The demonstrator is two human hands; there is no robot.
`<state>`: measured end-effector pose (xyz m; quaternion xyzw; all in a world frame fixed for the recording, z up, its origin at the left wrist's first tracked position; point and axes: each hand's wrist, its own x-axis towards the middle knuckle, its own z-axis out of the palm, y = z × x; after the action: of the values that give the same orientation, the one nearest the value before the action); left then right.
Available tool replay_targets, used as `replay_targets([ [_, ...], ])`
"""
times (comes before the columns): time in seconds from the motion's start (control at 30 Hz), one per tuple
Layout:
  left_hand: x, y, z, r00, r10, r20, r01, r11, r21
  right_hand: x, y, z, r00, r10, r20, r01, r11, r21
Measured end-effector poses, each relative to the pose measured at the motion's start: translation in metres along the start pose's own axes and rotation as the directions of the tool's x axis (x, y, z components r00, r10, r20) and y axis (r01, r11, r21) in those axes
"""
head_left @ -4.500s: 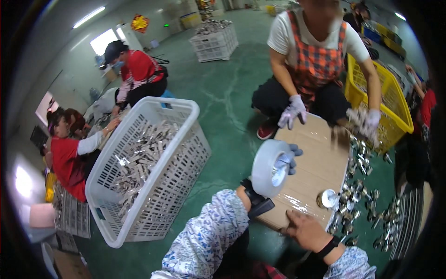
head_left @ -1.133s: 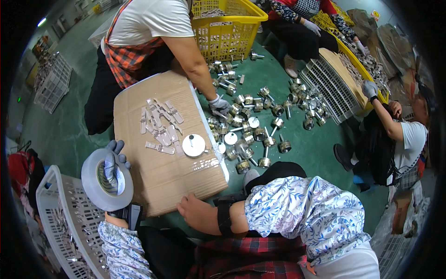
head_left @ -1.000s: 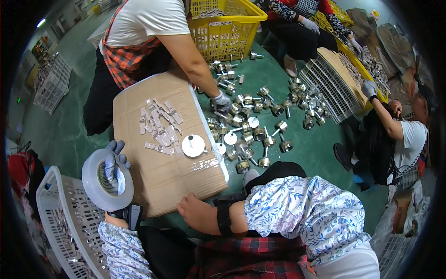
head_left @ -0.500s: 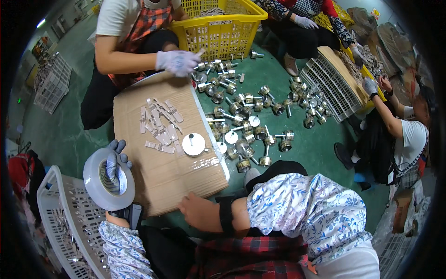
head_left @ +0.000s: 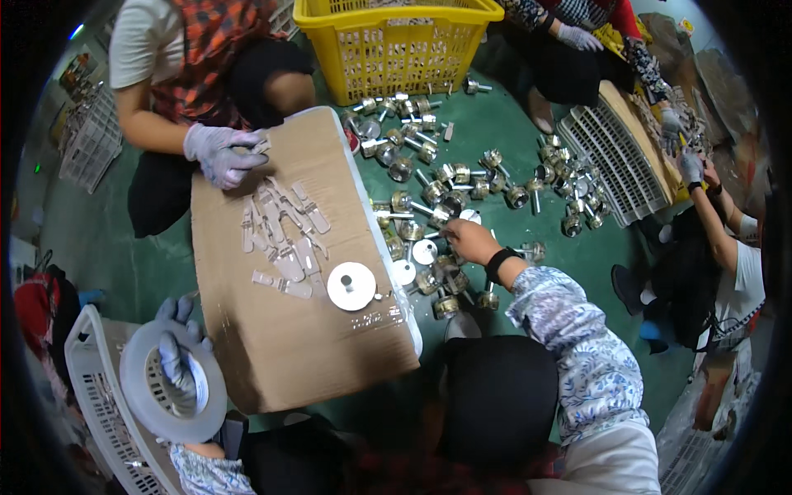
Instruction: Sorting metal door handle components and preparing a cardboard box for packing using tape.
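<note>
- Head view: my left hand (head_left: pixel 177 351), in a grey glove, has its fingers pushed through the core of a big roll of grey tape (head_left: pixel 172 393) and curled around its band, holding it just above the white plastic basket (head_left: pixel 99 421) at my lower left.
- My right hand (head_left: pixel 469 240) is bare, with a black wristband, and reaches out over the heap of metal knob parts (head_left: pixel 450 194) on the green floor (head_left: pixel 107 247); the fingertips seem pinched on one small part, though I cannot tell for sure.
- Between my hands lies a cardboard sheet (head_left: pixel 289 330) carrying flat metal strips (head_left: pixel 280 235) and a white disc (head_left: pixel 351 285).
- Across the sheet, another person's gloved hands (head_left: pixel 219 153) are pressed together at its far edge, and a yellow basket (head_left: pixel 396 45) stands beyond the heap.
</note>
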<state>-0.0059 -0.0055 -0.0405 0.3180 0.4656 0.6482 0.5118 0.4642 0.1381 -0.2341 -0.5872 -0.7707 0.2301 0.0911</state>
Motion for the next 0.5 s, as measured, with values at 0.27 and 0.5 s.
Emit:
replay_targets([
  [0.27,-0.007,-0.005,-0.005,0.999,0.038,-0.027,-0.034,0.992,0.122,0.102,-0.037,0.082,0.975,-0.145,0.166,0.178,0.963,-0.202],
  [0.5,-0.008,0.005,-0.006,0.995,0.067,-0.073,-0.041,0.949,0.314,0.154,-0.048,0.088,0.820,0.262,0.508,-0.020,0.901,-0.433],
])
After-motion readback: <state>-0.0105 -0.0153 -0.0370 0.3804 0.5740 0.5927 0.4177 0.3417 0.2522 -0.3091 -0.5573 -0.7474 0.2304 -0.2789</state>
